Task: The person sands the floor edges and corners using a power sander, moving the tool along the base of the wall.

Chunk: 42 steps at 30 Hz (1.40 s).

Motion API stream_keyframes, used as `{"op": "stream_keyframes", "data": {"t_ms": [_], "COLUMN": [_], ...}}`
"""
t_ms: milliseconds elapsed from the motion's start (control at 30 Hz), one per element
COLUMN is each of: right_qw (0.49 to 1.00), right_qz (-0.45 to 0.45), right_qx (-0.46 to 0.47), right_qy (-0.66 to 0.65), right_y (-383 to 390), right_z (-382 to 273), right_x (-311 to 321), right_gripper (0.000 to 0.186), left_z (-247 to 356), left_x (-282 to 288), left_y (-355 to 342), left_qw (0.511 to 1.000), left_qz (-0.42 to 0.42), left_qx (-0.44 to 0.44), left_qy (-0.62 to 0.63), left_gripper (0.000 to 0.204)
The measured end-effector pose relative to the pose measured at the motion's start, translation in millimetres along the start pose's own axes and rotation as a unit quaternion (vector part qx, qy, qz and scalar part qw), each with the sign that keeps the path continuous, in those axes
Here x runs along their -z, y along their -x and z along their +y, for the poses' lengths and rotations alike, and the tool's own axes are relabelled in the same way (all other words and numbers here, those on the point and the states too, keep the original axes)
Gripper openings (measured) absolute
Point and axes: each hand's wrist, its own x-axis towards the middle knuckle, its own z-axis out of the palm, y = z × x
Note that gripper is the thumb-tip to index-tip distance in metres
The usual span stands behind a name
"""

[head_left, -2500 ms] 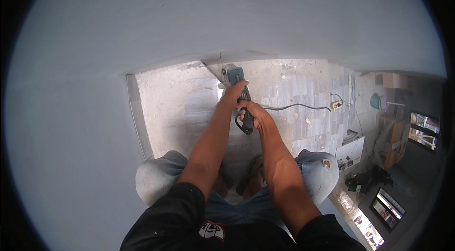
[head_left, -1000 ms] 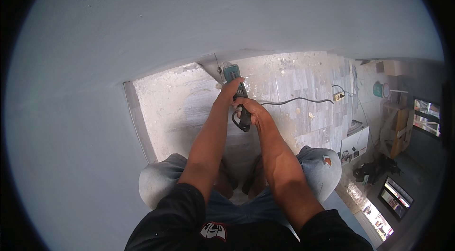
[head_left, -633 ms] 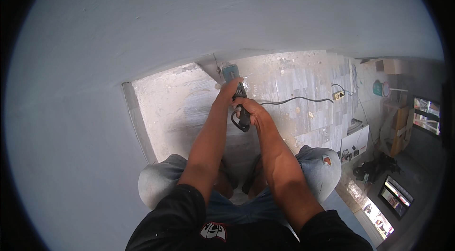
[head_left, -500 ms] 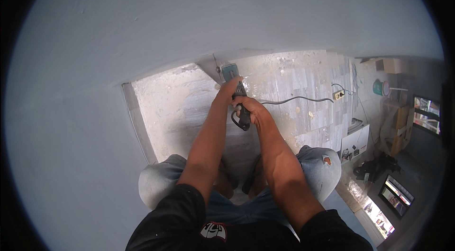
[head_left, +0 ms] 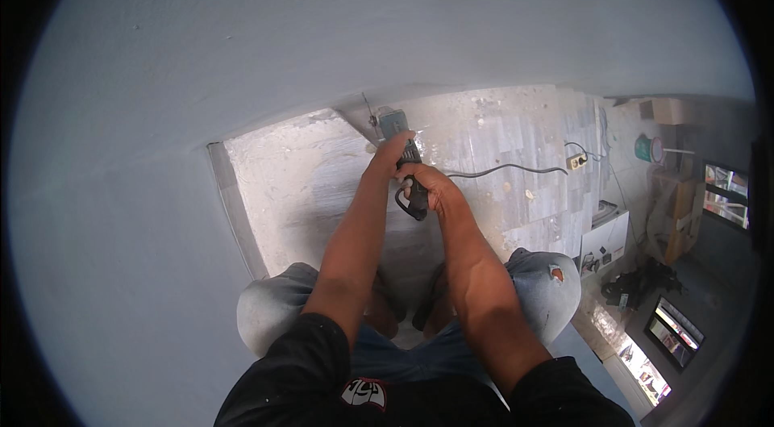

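A corded power tool (head_left: 393,122) with a teal head and a dark body points at the foot of the grey wall; its working end is too small and blurred to name. My left hand (head_left: 392,154) is wrapped round its middle. At the rear, my right hand (head_left: 427,183) is closed on the dark handle (head_left: 417,205). A black cord loops beside that handle. A dark line runs up the wall by the tool's head, where a grey strip (head_left: 355,125) lies slantwise.
Wood-look tiles (head_left: 516,209) cover the floor to the right, crossed by a black cable (head_left: 500,168) near a socket block (head_left: 576,162). Farther right are a teal bucket (head_left: 645,148), a white box (head_left: 605,243) and a dark bag (head_left: 641,286). The wall (head_left: 387,24) rises close ahead.
The tool's head has shifted very slightly toward me. Both hands keep their grip in nearly the same place.
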Motion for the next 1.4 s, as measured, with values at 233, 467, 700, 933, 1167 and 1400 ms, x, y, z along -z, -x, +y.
{"op": "stream_keyframes", "data": {"t_ms": [233,467,700,933,1167,1400], "right_qw": [1.000,1.000,1.000,1.000,1.000,1.000], "right_qz": [-0.015,-0.010,-0.018,-0.022,-0.006,-0.010], "right_qx": [0.006,0.001,0.000,0.003,0.007,0.007], "right_qy": [0.001,-0.004,0.001,-0.003,0.003,0.000], "right_y": [-1.0,1.4,-0.3,-7.1,-2.9,3.0], "right_z": [-1.0,-0.7,3.3,6.6,4.5,4.6], "right_x": [-2.6,-3.3,-1.0,5.6,2.0,0.5], "right_gripper": [0.010,0.010,0.010,0.010,0.012,0.012], "left_z": [4.2,6.2,0.3,0.2,2.0,0.0], "left_x": [2.3,0.8,4.3,1.3,0.8,-0.9], "left_y": [-0.5,5.6,-0.4,1.8,3.3,6.7], "left_qw": [1.000,1.000,1.000,1.000,1.000,1.000], "left_qz": [0.000,0.009,0.013,0.003,0.013,0.027], "left_qx": [0.014,0.012,0.000,-0.003,-0.009,-0.007], "left_qy": [-0.009,-0.017,-0.016,-0.009,-0.022,-0.008], "left_gripper": [0.033,0.034,0.036,0.037,0.038,0.042]}}
